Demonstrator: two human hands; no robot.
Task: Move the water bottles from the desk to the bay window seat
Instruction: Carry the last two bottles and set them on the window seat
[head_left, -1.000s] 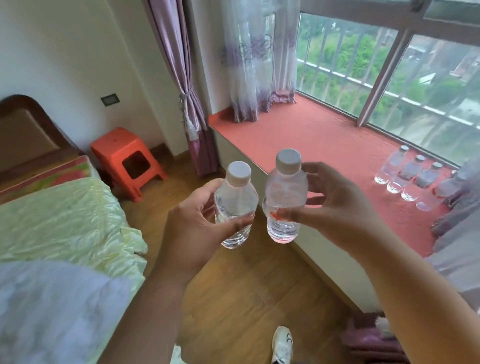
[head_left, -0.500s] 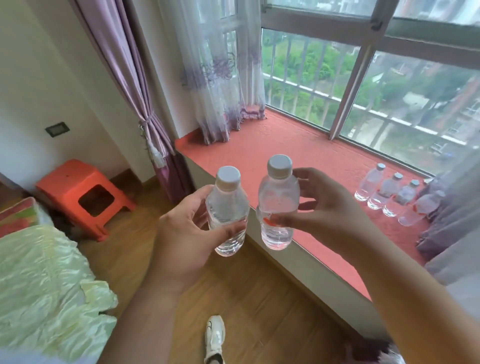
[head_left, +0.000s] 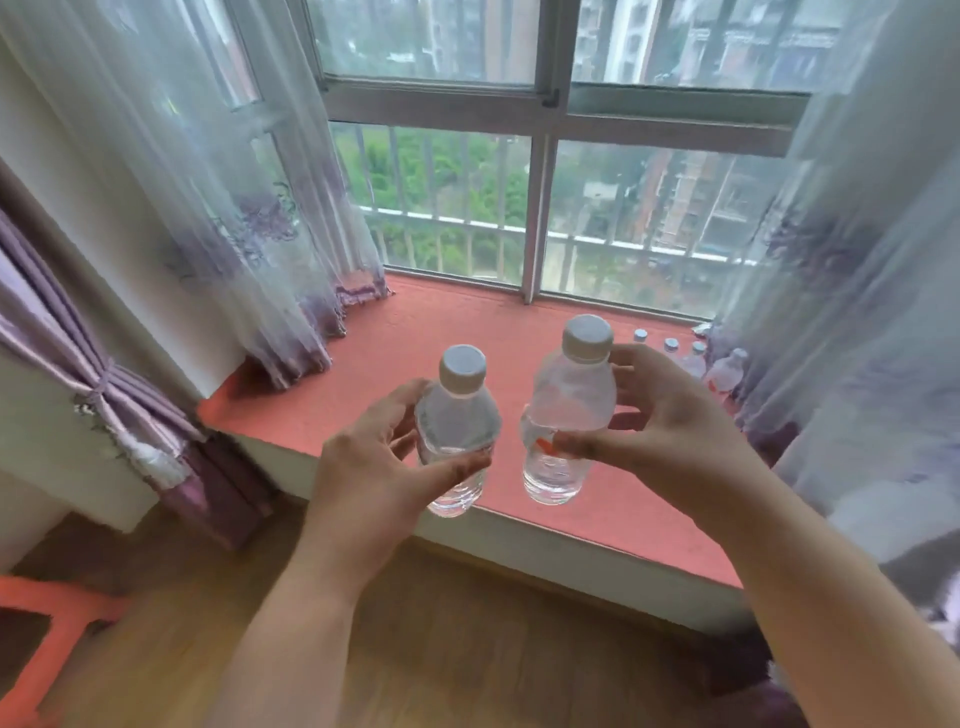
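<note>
A: Clear plastic, 2 bottles. Your left hand (head_left: 374, 467) has its fingers wrapped round the left bottle (head_left: 457, 431) above the front edge of the bay window seat (head_left: 415, 343).

B: Your right hand (head_left: 660, 431) pinches the right bottle (head_left: 566, 410) above the seat. 4 bottles (head_left: 696, 358) stand at the seat's far right.

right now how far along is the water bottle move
Done: a row of clear plastic bottles already stands on the red bay window seat at its far right. In hand: the left hand holds one white-capped clear bottle, the right hand another, both above the seat's front edge. Left: setting these two down. The desk is out of view.
</note>
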